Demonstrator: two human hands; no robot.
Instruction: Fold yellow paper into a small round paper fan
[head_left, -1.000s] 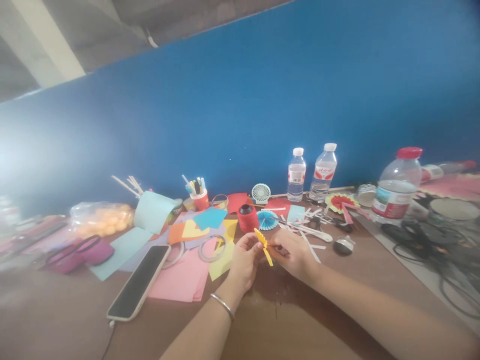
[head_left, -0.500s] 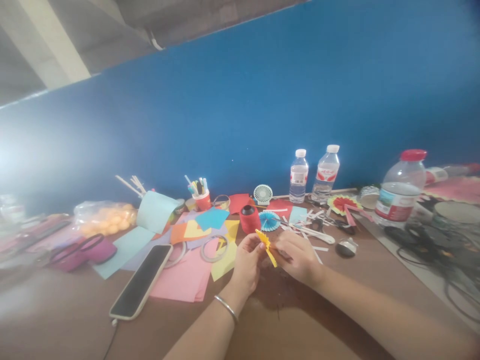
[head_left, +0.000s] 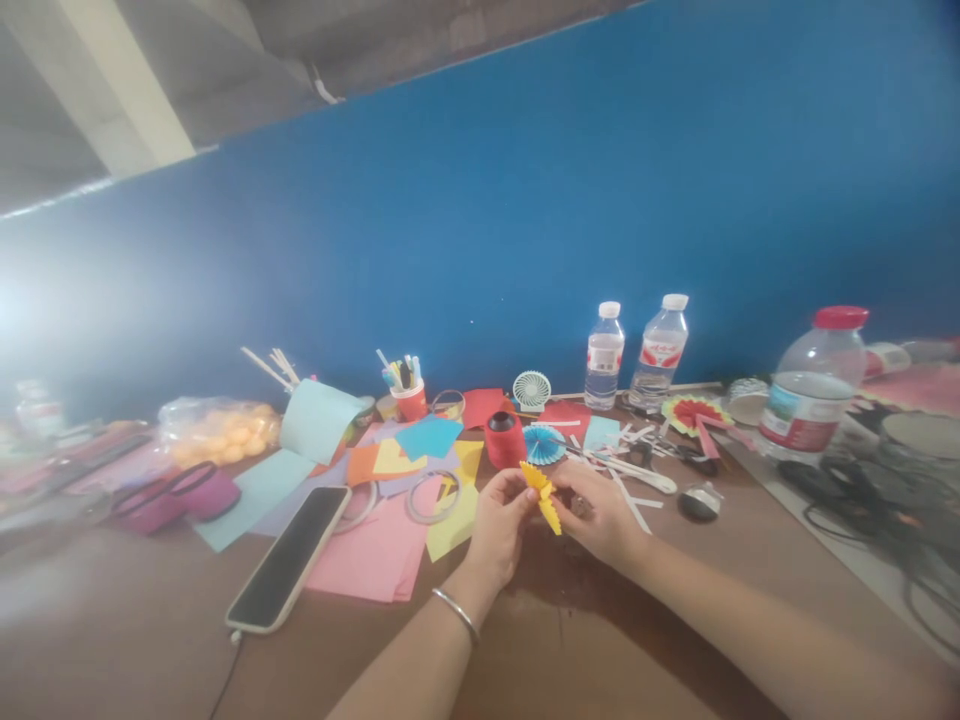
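Observation:
A small yellow pleated paper fan [head_left: 544,497] is held above the table between my two hands. My left hand [head_left: 501,525] pinches its left side, thumb on the near face. My right hand [head_left: 596,510] has its fingers closed on the right edge; the fingertips are partly hidden behind the paper. Just beyond the hands stands a red spool of thread [head_left: 505,440]. Beside that spool lies a blue pleated paper rosette [head_left: 543,445].
Coloured paper sheets [head_left: 367,550], tape rings [head_left: 433,497] and a phone [head_left: 289,560] lie to the left. At the right are a utility knife [head_left: 637,474], paper strips, a black mouse-like object [head_left: 699,503], bottles [head_left: 660,355] and cables [head_left: 862,510]. A blue wall [head_left: 480,220] rises behind.
The yellow paper fan has turned and spread wider, showing more of its pleated face. Both hands keep hold of it. The whole view has shifted slightly.

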